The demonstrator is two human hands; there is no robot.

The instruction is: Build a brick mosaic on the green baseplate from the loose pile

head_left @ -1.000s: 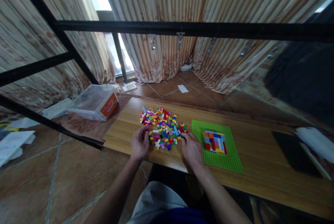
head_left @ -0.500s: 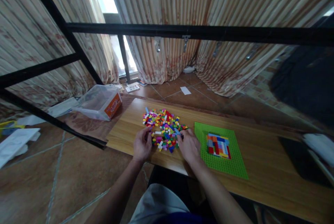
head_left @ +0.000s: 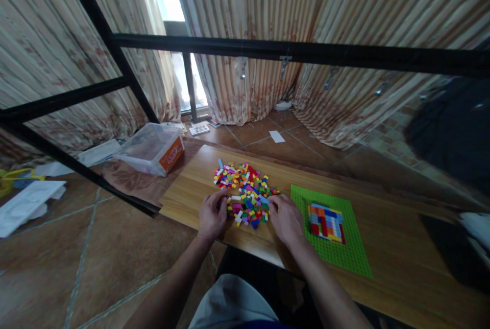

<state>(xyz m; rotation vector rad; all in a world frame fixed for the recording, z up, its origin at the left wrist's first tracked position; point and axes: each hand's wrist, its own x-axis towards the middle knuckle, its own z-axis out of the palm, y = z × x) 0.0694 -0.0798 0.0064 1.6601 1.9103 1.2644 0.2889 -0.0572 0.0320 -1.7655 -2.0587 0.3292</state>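
Note:
A heap of small toy building bricks [head_left: 245,191] in many colours lies on the wooden table [head_left: 184,186]. At the heap's left edge rests my left hand [head_left: 212,215], its fingers curled with thumb and forefinger close together; what is between them is hidden. My right hand [head_left: 286,216] is at the heap's right side, fingertips closed on the end of a light blue brick [head_left: 264,200]. Right of that hand lies a green baseplate [head_left: 344,257], bearing a low rectangular build of red, blue, white, yellow and orange bricks [head_left: 326,222].
A clear plastic bin [head_left: 147,150] with an orange label stands on the floor beyond the table's left end. Black metal bars [head_left: 260,47] cross in front of the curtains. A dark flat object [head_left: 451,247] lies at the table's right. White paper [head_left: 276,136] is on the floor.
The whole view has shifted slightly, so the table and heap appear a little further right and lower. Both hands stay at the heap with much the same finger pose.

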